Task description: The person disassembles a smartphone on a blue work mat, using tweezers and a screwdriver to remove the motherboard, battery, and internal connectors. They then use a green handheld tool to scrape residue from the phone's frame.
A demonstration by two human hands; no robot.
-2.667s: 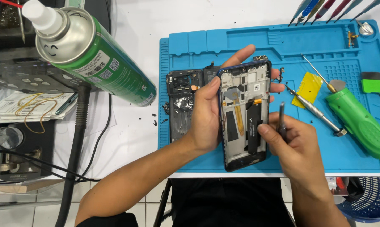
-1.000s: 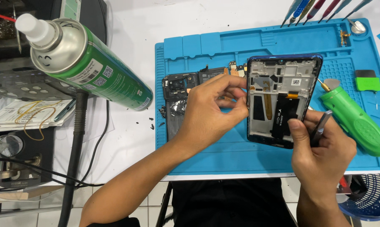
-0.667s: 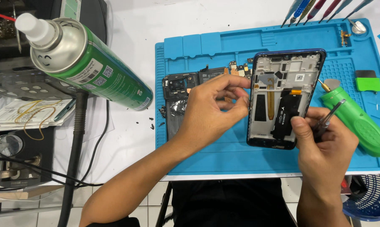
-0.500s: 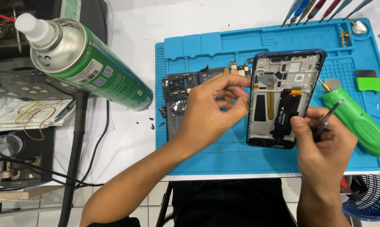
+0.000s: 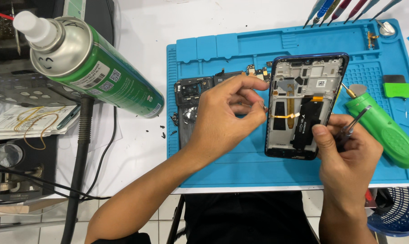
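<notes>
An opened phone frame [image 5: 304, 104], its inner parts and black battery cover showing, lies on the blue work mat [image 5: 240, 162]. My right hand [image 5: 349, 156] rests its thumb on the phone's lower right corner and grips a thin metal tool [image 5: 357, 118] that points up and to the right. My left hand [image 5: 227, 117] hovers just left of the phone with thumb and fingertips pinched together. Whether something tiny sits between them I cannot tell.
A dark phone back part [image 5: 191, 101] lies on the mat behind my left hand. A fat green screwdriver [image 5: 385, 131] and a small green block [image 5: 396, 89] sit right of the phone. A big green spray can [image 5: 96, 68] stands at left, cables below it. Screwdrivers [image 5: 344, 9] line the mat's top.
The phone frame went from my left hand's grip to lying further right on the mat. My left hand let go and pinched its fingers. My right hand stayed at the phone's lower edge.
</notes>
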